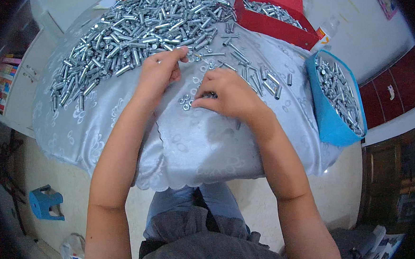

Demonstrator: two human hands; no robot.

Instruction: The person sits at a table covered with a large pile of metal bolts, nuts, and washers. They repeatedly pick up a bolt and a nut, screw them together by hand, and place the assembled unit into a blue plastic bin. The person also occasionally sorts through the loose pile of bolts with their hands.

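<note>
My lap, in grey cloth and blue trousers, sits closest below me, and my two forearms rise from it toward the counter, which is draped in a pale silvery patterned cloth. Far left on the floor stands a small blue plastic stool. On the cloth's left and far side lies a broad heap of short silver metal bolts with sleeves, piled within easy reach of my left hand. That hand rests at the heap's near edge, its fingers drawn together at the tips, seemingly pinching a small part, though I cannot tell for sure what. Just beside it, small silver nuts and washers lie scattered on the cloth. My right hand is curled over them, fingers pressed together around something small that the hand hides. Loose bolts lie to its right. Farther right, a red cardboard box and a blue plastic tub hold more bolts, probably sorted apart from the heap.
</note>
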